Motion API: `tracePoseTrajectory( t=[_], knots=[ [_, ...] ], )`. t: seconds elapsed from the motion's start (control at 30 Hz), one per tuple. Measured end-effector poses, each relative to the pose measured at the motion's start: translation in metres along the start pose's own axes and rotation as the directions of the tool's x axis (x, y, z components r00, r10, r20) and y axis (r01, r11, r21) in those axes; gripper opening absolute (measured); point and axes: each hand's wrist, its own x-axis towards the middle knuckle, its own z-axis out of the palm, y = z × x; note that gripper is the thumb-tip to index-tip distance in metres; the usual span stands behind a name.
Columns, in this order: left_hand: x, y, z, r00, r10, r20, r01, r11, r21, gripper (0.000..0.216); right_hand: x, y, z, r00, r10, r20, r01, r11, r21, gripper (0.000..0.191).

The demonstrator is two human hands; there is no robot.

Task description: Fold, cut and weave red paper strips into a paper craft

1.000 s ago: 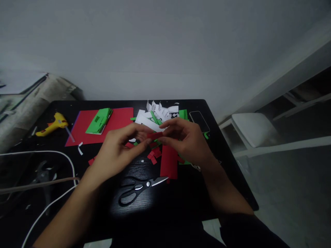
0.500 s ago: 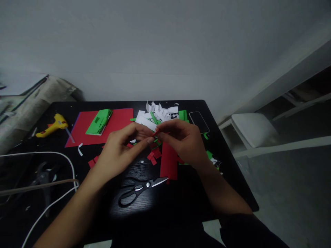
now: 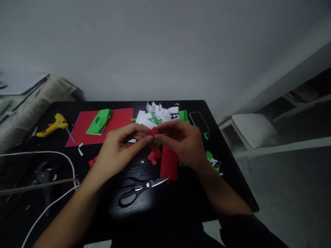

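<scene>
Between my two hands, just above the table, is a small red paper piece (image 3: 153, 131). My left hand (image 3: 120, 146) pinches it from the left with thumb and fingers. From the other side, my right hand (image 3: 184, 141) grips it between thumb and forefinger. Below the fingers lie small red paper scraps (image 3: 154, 155) and a long red paper strip (image 3: 169, 163). Black-handled scissors (image 3: 141, 187) rest nearer to me, their blades pointing right. Behind my hands is a heap of white paper scraps (image 3: 161, 112) mixed with green pieces.
A red sheet (image 3: 120, 119) at the back left carries a folded green paper stack (image 3: 98, 122). Left of it is a yellow glue gun (image 3: 55, 125). A phone (image 3: 199, 122) lies at the back right. White cable (image 3: 69, 160) and pliers (image 3: 44, 177) are at left; a white stool (image 3: 253, 129) stands right.
The red paper piece has turned between my fingertips, so its flat face now shows instead of a thin edge. My hands stay in nearly the same place.
</scene>
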Motion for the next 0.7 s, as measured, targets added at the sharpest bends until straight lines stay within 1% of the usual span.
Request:
tracePoseTrajectory(
  t=[0.2,0.37,0.57,0.7],
  knots=[
    [0.0004,0.0002,0.0002,1.0,0.0,-0.017,0.0,1.0,-0.021,0.006,-0.0002,0.0004,-0.0002,1.0,-0.001,-0.022,0.001,0.999,-0.039,0.02],
    [0.0014,-0.0035,-0.0006,1.0,-0.005,-0.015,0.005,1.0,-0.025,0.013,-0.0002,0.0009,-0.0007,1.0,-0.009,-0.013,0.008,0.999,-0.033,0.02],
    [0.0038,-0.0035,0.0005,0.999,-0.012,0.046,0.016,0.997,-0.082,0.017,-0.0003,0.0014,-0.0012,0.999,-0.012,0.032,0.01,0.999,0.048,0.02],
    [0.0049,-0.0062,0.005,0.997,-0.03,0.069,0.039,0.989,-0.145,0.019,0.0,0.0012,-0.0012,0.999,-0.007,0.038,0.006,0.999,0.041,0.021]
  ],
)
